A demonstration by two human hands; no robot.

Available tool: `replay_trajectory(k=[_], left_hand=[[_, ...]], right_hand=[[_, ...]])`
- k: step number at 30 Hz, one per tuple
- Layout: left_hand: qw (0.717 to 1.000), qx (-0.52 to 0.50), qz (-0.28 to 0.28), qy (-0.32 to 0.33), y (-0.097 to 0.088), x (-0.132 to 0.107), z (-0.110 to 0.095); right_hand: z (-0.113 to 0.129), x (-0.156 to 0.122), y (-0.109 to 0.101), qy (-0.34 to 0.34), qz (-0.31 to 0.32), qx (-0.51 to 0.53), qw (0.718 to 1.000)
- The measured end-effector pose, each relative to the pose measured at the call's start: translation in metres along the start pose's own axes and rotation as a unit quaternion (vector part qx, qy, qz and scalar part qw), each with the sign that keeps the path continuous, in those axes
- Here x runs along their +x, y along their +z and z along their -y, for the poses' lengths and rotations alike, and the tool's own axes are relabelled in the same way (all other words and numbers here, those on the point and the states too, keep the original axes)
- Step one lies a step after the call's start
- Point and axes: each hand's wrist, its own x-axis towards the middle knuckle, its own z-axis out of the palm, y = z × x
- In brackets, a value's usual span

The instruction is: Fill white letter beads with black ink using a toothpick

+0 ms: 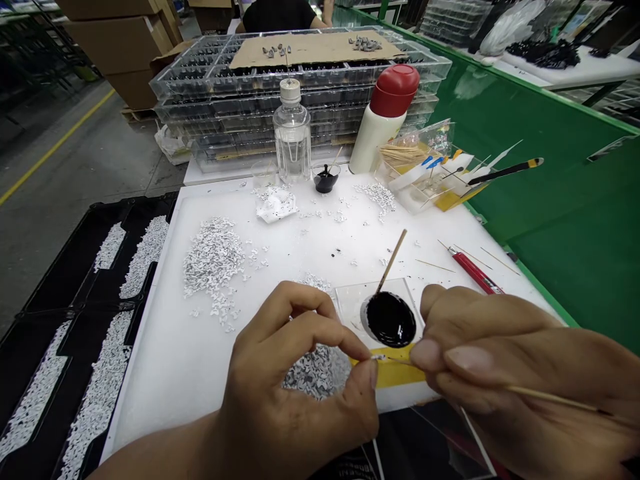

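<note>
My left hand (295, 380) pinches a tiny white piece (379, 357) between thumb and forefinger. My right hand (500, 367) holds a thin wooden stick (550, 397), whose tip reaches that piece. Just beyond the fingers, a pool of black paint (391, 319) lies on a transparent plate (395, 293) with a yellow strip (395, 368) beneath its near edge. Another wooden stick (393, 260) stands tilted in the paint. A heap of small white parts (315, 373) sits under my left hand, partly hidden by it, on a white board (165, 400).
A larger heap of white parts (213, 267) lies left on the board. Behind stand a water bottle (292, 130), a red-capped white bottle (385, 120), and stacked transparent trays (300, 113). Black trays of white parts (95, 360) lie left. A red pen (475, 270) lies right.
</note>
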Motion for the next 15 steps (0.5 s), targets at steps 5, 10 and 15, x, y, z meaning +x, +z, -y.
replay_trajectory(k=[5,10,15], left_hand=[[1.0,0.003,0.005,-0.002,-0.001,0.0,0.001],[1.0,-0.003,0.004,-0.002,-0.001,0.0,0.002],[1.0,-0.003,0.002,-0.002,0.0,0.0,0.001]], right_hand=[[0.0,-0.003,0.0,0.0,-0.006,-0.003,1.0],[0.001,0.003,0.002,-0.006,0.017,0.019,1.0],[0.002,0.008,0.0,-0.019,0.059,0.067,0.996]])
